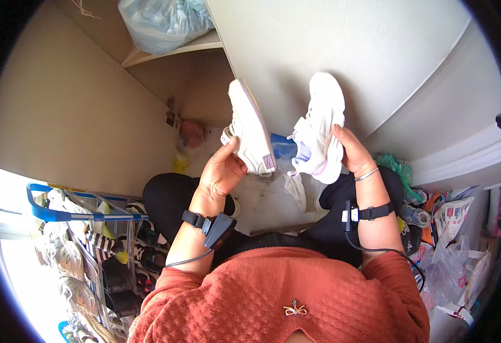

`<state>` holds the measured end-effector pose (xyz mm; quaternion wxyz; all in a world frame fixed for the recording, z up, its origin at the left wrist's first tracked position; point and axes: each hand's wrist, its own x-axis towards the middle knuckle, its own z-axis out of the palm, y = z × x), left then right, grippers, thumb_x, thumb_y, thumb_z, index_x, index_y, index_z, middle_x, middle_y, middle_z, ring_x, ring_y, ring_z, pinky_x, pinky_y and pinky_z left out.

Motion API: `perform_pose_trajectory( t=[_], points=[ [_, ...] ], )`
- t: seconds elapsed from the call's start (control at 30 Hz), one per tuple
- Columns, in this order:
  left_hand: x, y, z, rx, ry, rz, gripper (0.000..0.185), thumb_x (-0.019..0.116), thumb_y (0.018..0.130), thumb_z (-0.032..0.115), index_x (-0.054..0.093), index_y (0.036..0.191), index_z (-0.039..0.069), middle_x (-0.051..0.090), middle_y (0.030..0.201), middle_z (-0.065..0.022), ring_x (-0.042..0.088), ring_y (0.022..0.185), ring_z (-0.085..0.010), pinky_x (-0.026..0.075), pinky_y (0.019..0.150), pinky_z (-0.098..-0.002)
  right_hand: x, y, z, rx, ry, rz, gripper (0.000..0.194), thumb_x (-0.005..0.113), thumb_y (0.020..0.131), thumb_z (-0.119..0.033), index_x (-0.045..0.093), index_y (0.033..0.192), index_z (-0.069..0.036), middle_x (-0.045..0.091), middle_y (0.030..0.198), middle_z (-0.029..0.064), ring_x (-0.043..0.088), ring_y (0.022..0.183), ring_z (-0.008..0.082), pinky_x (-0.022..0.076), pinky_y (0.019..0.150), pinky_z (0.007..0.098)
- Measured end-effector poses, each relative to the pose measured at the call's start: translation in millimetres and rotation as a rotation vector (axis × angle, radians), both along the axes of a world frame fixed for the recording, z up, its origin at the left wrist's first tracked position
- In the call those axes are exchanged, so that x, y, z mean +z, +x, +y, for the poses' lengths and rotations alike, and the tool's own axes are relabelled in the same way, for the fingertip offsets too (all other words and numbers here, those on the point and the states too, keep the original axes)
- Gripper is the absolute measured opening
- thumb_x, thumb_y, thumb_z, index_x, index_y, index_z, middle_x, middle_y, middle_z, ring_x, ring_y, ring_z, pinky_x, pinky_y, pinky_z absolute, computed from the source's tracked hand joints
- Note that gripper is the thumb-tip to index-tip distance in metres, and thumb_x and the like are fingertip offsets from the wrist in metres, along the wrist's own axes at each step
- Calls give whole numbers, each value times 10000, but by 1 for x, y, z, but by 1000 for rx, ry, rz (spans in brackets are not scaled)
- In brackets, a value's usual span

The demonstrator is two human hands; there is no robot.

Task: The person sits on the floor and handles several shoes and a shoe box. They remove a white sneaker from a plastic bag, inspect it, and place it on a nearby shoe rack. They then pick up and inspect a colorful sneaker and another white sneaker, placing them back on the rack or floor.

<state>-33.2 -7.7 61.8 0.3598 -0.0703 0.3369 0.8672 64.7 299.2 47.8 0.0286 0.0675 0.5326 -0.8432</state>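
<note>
My left hand (pixel 225 169) grips a white sneaker (pixel 248 128) with a mauve heel patch, its toe pointing up and its sole edge turned to the right. In my right hand (pixel 353 150) is a second white sneaker (pixel 325 124), chunkier, with a lilac lining and heel loop; my thumb presses its side. The two shoes are held apart, side by side. Their designs differ. Below them on the floor, between my knees, lies another white shoe (pixel 295 193), partly hidden, with a blue item (pixel 282 145) behind it.
A blue-framed shoe rack (pixel 87 216) full of shoes stands at left. Ahead, an open cabinet holds a filled plastic bag (pixel 167 25) on its shelf, beside a pale panel (pixel 340 38). Plastic bags (pixel 443 266), a green bag (pixel 394 169) and a grey shoe (pixel 415 215) lie at right.
</note>
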Motion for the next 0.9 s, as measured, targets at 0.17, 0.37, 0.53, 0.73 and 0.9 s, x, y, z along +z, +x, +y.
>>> perform_pose_trajectory(
  t=[0.17,0.37,0.53,0.73,0.9],
  points=[
    [27,-6,-10,3,221,-17,414,566,957,331,604,1204,0,629,1209,-136,577,1111,-293,465,979,-413,-4,-3,-4,38,-42,-6,565,626,914,-504,644,1183,-7,692,1119,83,646,1018,168,482,932,319],
    [37,5,-8,56,176,99,548,521,953,358,532,1321,-48,559,1302,-172,487,1206,-309,336,1093,-425,-11,-5,-5,105,148,-194,608,647,881,-547,654,1169,-12,701,1033,76,668,880,143,520,743,270],
    [38,9,-9,39,111,92,527,541,938,374,570,1276,-30,581,1262,-132,509,1174,-264,320,1091,-393,-20,-10,-8,184,549,-578,716,660,786,-669,724,991,14,709,867,110,677,803,189,503,680,289],
    [37,15,-11,74,84,101,538,553,927,390,581,1282,-13,588,1262,-129,498,1184,-279,298,1107,-438,-30,-7,-2,297,1220,-539,855,661,734,-705,686,964,119,690,943,260,683,910,343,513,835,403],
    [39,24,-9,43,25,167,519,567,922,388,594,1270,4,606,1236,-106,518,1166,-254,311,1091,-453,-30,0,-6,-98,1405,-319,801,654,773,-681,673,1063,65,697,990,209,674,959,326,513,822,397]
  ],
)
